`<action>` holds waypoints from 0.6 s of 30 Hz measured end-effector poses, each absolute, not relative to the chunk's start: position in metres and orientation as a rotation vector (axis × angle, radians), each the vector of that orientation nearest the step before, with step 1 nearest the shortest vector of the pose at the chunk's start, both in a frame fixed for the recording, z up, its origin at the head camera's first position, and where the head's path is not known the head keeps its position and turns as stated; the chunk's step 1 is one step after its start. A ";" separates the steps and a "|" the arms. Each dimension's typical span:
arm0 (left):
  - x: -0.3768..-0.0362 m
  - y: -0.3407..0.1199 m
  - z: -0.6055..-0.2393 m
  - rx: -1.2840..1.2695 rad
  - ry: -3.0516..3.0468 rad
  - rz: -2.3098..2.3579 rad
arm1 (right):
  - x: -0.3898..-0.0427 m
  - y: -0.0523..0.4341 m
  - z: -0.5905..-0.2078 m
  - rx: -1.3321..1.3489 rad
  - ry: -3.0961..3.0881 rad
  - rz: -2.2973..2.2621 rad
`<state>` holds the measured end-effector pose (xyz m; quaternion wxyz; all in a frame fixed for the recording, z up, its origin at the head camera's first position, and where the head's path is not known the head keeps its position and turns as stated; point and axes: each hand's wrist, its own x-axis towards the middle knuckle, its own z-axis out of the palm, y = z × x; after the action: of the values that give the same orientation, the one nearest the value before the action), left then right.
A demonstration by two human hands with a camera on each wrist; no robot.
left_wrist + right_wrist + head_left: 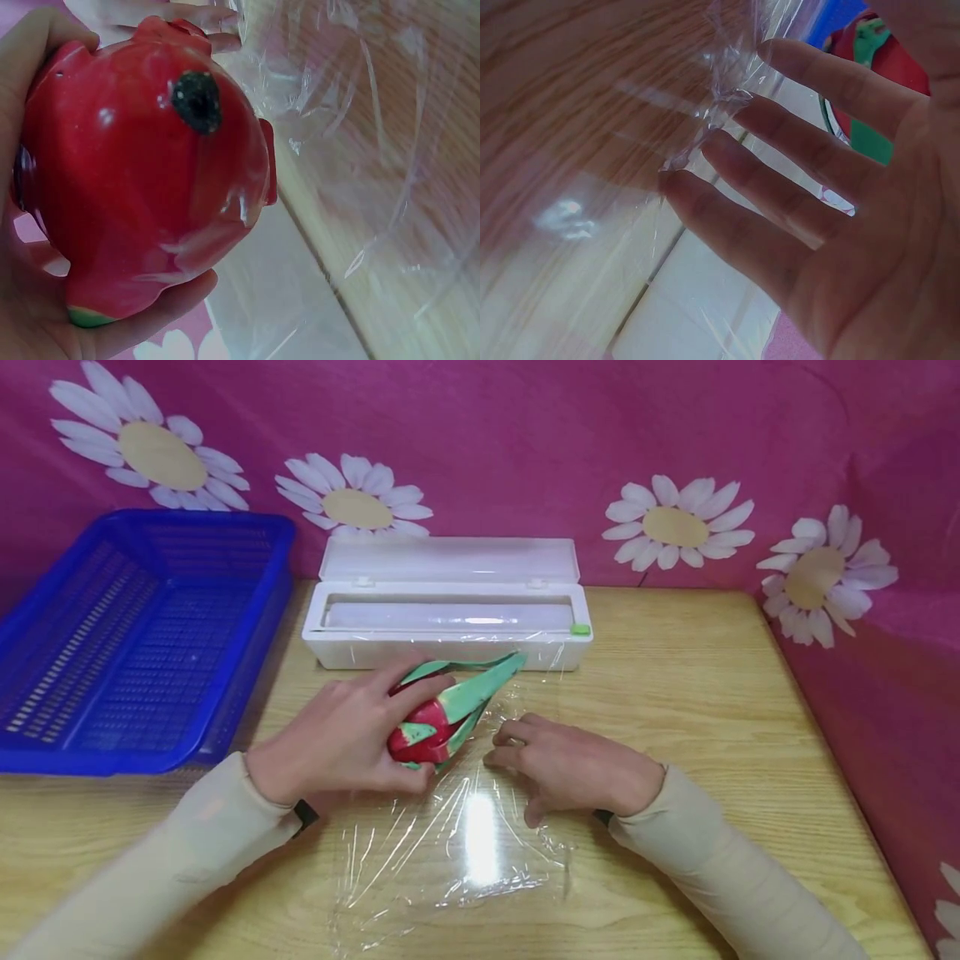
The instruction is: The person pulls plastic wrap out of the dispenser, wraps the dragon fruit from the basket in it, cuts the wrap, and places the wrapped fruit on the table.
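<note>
My left hand [337, 731] grips a red dragon fruit [427, 735] with long green scales, held over the table in front of a white cling film dispenser [450, 652]. In the left wrist view the fruit's glossy red base [142, 165] shows a dark spot. A sheet of clear cling film [442, 860] stretches from the dispenser toward the front of the table, wrinkled in places. Just right of the fruit is my right hand [577, 768]. Its fingers [757, 225] are spread and fairly straight, their tips touching the creased film in the right wrist view.
A blue plastic basket [258, 610] stands at the left. The dispenser's lid [450, 560] is raised, with a film roll [442, 615] inside and a green slider [581, 630] at its right end. Behind the wooden table [697, 693] hangs a pink flowered cloth [510, 443].
</note>
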<state>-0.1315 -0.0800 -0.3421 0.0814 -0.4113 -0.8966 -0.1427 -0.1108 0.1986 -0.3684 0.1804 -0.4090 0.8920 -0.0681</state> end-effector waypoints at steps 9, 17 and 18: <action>-0.132 -0.072 -0.352 -1.251 -2.710 -0.456 | -0.111 0.197 -0.368 -1.137 2.515 -0.177; -0.134 -0.067 -0.358 -1.263 -2.731 -0.467 | -0.110 0.197 -0.369 -1.159 2.529 -0.163; -0.134 -0.066 -0.358 -1.266 -2.731 -0.466 | -0.110 0.197 -0.369 -1.164 2.534 -0.157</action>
<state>-0.1339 -0.0663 -0.3584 0.0476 -0.4152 -0.8956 -0.1527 -0.1101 0.1968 -0.3695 0.1734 -0.4104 0.8936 -0.0554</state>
